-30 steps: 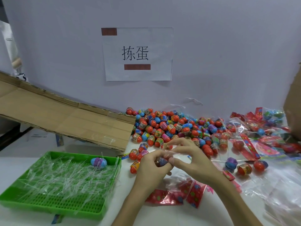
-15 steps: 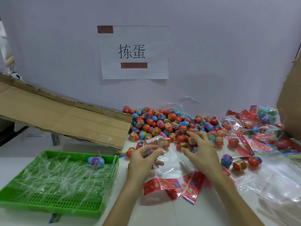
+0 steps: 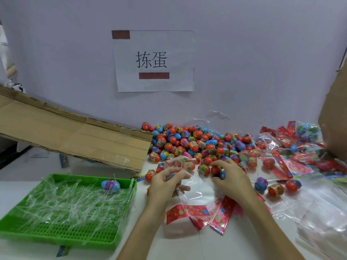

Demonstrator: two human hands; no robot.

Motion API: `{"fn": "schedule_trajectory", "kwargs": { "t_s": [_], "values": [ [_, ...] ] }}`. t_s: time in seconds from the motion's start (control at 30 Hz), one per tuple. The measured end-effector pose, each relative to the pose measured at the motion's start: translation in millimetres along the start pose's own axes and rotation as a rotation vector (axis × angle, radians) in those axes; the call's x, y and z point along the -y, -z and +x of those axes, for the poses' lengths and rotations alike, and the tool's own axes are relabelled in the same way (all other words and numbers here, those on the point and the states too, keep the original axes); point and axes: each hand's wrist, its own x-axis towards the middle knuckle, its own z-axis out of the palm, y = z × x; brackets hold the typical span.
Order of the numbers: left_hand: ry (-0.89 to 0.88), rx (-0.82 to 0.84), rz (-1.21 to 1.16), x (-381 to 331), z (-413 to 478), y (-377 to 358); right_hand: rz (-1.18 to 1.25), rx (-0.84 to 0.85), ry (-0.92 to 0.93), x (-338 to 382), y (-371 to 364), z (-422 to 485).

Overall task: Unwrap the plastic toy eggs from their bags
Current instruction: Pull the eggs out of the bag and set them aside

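Note:
A big heap of small red, blue and yellow toy eggs (image 3: 195,145) lies against the wall. My left hand (image 3: 165,184) grips a clear plastic bag (image 3: 187,182) with eggs inside it, at the heap's near edge. My right hand (image 3: 230,177) is curled round a red and blue egg (image 3: 218,171) right beside that bag. Several bagged eggs with red header cards (image 3: 277,145) lie to the right.
A green tray (image 3: 62,235) of clear plastic strips holds one blue and purple egg (image 3: 110,184) at the left. A cardboard flap (image 3: 75,139) slants behind it. Red header cards (image 3: 199,214) and empty clear bags (image 3: 319,212) lie near my wrists. A cardboard box (image 3: 336,113) stands at the right.
My hands have parted: the right one reached into the heap's edge and closed on an egg, while the left kept the bag. The view shifted slightly.

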Motion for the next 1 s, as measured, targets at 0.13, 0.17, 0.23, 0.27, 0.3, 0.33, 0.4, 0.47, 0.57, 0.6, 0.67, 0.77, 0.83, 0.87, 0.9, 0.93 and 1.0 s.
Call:
{"fn": "schedule_trajectory", "kwargs": {
  "t_s": [0.13, 0.17, 0.23, 0.27, 0.3, 0.33, 0.4, 0.47, 0.57, 0.6, 0.67, 0.77, 0.83, 0.87, 0.9, 0.93, 1.0],
  "values": [
    [0.018, -0.005, -0.014, 0.3, -0.6, -2.1, 0.046, -0.007, 0.004, 0.2, 2.3, -1.2],
    [0.021, -0.005, -0.019, 0.2, -0.6, -2.4, 0.07, -0.018, -0.001, 0.6, 2.8, -1.8],
    [0.024, -0.003, -0.025, -0.8, -0.5, -2.5, 0.138, -0.051, -0.007, 2.1, 3.4, -3.4],
    [0.025, 0.0, -0.027, -1.7, -0.7, -2.6, 0.214, -0.078, -0.008, 3.8, 4.5, -4.0],
    [0.029, 0.005, -0.025, -2.7, -1.3, -2.3, 0.325, -0.107, -0.01, 6.3, 7.1, -4.4],
    [0.033, 0.013, -0.019, -3.6, -2.0, -2.2, 0.449, -0.132, -0.011, 9.6, 10.9, -4.8],
    [0.033, 0.044, 0.006, -5.5, -4.1, -2.0, 0.675, -0.148, -0.008, 18.2, 21.3, -5.2],
    [0.011, 0.089, 0.048, -7.4, -6.3, -1.9, 0.873, -0.133, -0.03, 26.2, 30.9, -6.1],
    [-0.038, 0.173, 0.1, -9.1, -9.2, -2.8, 1.064, -0.102, -0.068, 35.4, 41.4, -11.4],
    [-0.046, 0.206, 0.112, -9.5, -9.9, -3.1, 1.101, -0.087, -0.067, 37.6, 43.7, -13.4],
    [-0.05, 0.288, 0.136, -9.4, -11.4, -3.7, 1.128, -0.047, -0.051, 40.1, 46.4, -16.4],
    [-0.026, 0.371, 0.16, -8.7, -12.8, -4.2, 1.19, 0.034, -0.04, 42.2, 48.4, -18.0],
    [-0.009, 0.389, 0.166, -8.4, -13.4, -4.4, 1.288, 0.085, -0.034, 41.6, 50.5, -17.3],
    [-0.001, 0.389, 0.157, -8.1, -13.3, -4.6, 1.35, 0.108, -0.019, 40.2, 52.1, -16.9],
    [0.01, 0.381, 0.141, -7.8, -13.5, -4.7, 1.417, 0.127, -0.002, 38.7, 54.3, -16.4],
    [0.022, 0.372, 0.121, -8.1, -13.9, -4.7, 1.469, 0.141, 0.01, 37.3, 56.3, -15.9],
    [0.044, 0.37, 0.089, -9.3, -14.8, -4.4, 1.475, 0.152, 0.013, 35.4, 58.7, -15.4]
  ]
}}
